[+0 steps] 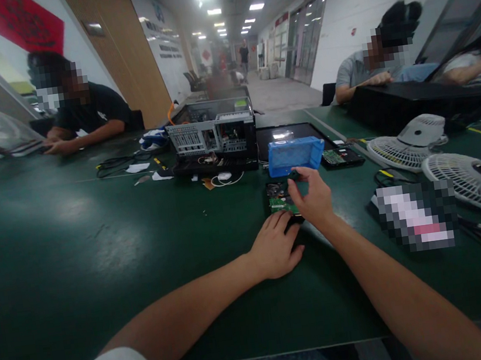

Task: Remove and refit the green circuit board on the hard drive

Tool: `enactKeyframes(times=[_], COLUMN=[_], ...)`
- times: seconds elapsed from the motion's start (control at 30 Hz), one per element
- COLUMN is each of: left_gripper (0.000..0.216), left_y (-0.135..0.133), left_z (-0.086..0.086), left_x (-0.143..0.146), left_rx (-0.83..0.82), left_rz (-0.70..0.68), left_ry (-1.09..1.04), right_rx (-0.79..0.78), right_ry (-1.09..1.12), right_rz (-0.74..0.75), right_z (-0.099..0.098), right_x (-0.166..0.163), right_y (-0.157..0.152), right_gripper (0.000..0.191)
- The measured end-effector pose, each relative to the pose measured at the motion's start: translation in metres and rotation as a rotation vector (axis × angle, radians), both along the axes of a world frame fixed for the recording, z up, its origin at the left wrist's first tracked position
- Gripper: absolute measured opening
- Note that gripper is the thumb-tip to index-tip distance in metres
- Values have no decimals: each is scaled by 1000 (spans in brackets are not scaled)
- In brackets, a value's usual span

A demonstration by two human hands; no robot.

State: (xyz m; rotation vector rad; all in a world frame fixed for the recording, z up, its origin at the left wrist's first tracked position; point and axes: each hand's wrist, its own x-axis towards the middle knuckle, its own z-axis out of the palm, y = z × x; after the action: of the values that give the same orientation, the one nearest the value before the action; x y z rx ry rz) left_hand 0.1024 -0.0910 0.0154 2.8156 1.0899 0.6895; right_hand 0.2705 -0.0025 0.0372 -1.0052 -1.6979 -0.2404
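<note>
A black hard drive point(278, 203) with a green circuit board facing up lies on the green table in front of me. My left hand point(276, 246) holds its near edge, fingers over the rim and thumb lower down. Above the drive's right side, my right hand point(312, 197) is closed in a pinch, thumb and forefinger around something small and dark that I cannot make out. Just behind that hand stands a blue plastic tray point(295, 156), tilted up on its side. To its right lies a second drive-like unit point(342, 158) with its circuit board showing.
An opened computer case point(214, 136) stands behind, left of a flat dark screen point(290, 133). White fan grilles point(400, 150), cables and a blurred-out object point(416, 217) lie to the right. Several people sit around the table. The table's near edge point(264, 356) runs before me.
</note>
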Motion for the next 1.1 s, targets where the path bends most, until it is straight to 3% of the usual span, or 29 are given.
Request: enactKeyframes(times=[0.43, 1.1], left_gripper=[52, 49], left_y=[-1, -5], left_z=[2, 6], left_x=[1, 2], left_rx=[-15, 36], left_rz=[3, -29], left_ry=[-3, 61], right_rx=[-6, -21], right_ry=[-62, -2], right_rz=[47, 4], right_z=[3, 0], right_x=[2, 4], right_y=[-3, 0], right_gripper=[39, 40])
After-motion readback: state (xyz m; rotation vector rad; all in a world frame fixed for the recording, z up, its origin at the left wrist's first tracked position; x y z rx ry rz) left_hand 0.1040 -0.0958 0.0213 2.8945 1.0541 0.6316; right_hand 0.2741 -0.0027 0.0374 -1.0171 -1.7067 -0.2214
